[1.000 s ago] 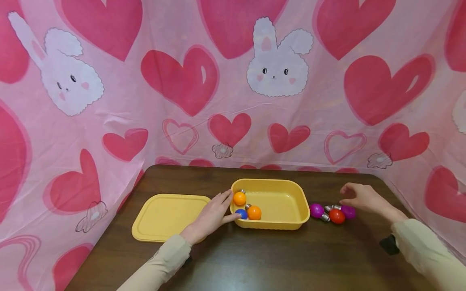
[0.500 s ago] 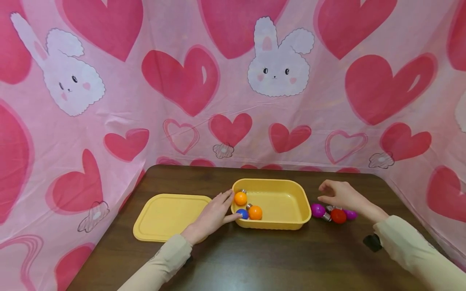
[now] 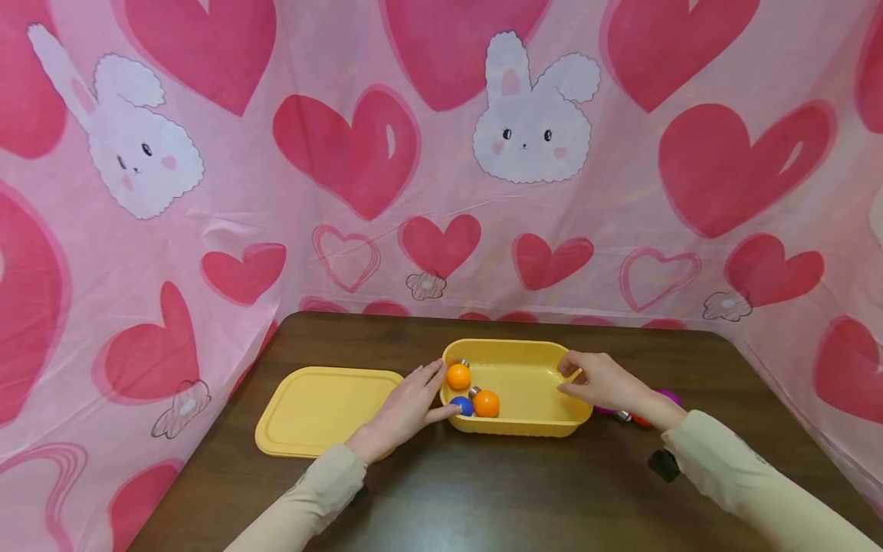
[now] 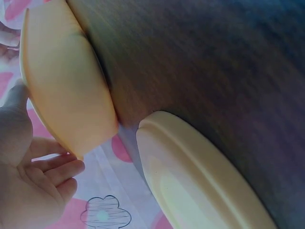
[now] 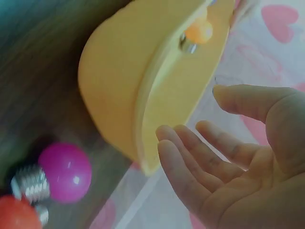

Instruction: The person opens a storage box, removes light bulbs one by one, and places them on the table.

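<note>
A yellow box (image 3: pixel 527 428) holds two orange bulbs (image 3: pixel 486 403) and a blue bulb (image 3: pixel 461 405) at its left end. The left hand (image 3: pixel 407 410) rests on the box's left rim, thumb at the near corner; in the left wrist view, its fingers (image 4: pixel 66 167) touch the rim. Over the box's right end hovers the right hand (image 3: pixel 603 381), fingers loosely bent and apart. In the right wrist view nothing lies between thumb and fingers. Partly under the right forearm lie purple and red bulbs; one purple bulb (image 5: pixel 65 172) and a red bulb (image 5: pixel 18 213) show in the right wrist view.
A yellow lid (image 3: pixel 317 410) lies flat on the dark wooden table (image 3: pixel 524 491), left of the box and partly behind the left forearm. Pink cloth with hearts and rabbits hangs around the table's back and sides.
The right hand has moved left from above the loose bulbs to the box's right end, its forearm now covering part of those bulbs. The left hand keeps its place on the rim.
</note>
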The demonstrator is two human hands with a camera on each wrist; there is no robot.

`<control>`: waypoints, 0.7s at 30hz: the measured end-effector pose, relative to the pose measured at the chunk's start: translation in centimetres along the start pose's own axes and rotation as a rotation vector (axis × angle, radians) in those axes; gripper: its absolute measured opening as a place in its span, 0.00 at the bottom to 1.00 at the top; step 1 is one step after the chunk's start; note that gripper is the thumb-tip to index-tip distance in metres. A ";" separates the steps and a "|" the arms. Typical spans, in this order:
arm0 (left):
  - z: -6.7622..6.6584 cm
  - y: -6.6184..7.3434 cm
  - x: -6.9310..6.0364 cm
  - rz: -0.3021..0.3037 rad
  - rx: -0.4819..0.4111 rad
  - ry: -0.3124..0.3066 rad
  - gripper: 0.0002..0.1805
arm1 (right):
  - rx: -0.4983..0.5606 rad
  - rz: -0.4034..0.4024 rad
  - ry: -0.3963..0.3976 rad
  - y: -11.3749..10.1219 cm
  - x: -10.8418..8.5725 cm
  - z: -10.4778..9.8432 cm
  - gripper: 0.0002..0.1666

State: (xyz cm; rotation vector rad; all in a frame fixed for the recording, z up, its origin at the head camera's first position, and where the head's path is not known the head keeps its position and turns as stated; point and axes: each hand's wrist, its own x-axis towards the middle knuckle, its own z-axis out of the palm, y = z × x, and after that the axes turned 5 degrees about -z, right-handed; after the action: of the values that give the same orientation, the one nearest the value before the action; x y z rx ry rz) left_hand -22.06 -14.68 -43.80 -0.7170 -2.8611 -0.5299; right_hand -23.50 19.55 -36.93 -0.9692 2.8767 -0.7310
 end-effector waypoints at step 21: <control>0.0 0.1 0.0 -0.025 -0.010 -0.017 0.43 | 0.013 0.027 -0.116 -3.2 4.0 5.2 0.20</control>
State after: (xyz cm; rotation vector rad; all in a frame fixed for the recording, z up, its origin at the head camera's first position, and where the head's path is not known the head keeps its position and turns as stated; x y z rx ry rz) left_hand -22.05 -14.60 -43.75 -0.6920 -2.8882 -0.5451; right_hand -24.01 12.77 -39.65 -0.9362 2.7759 -0.6676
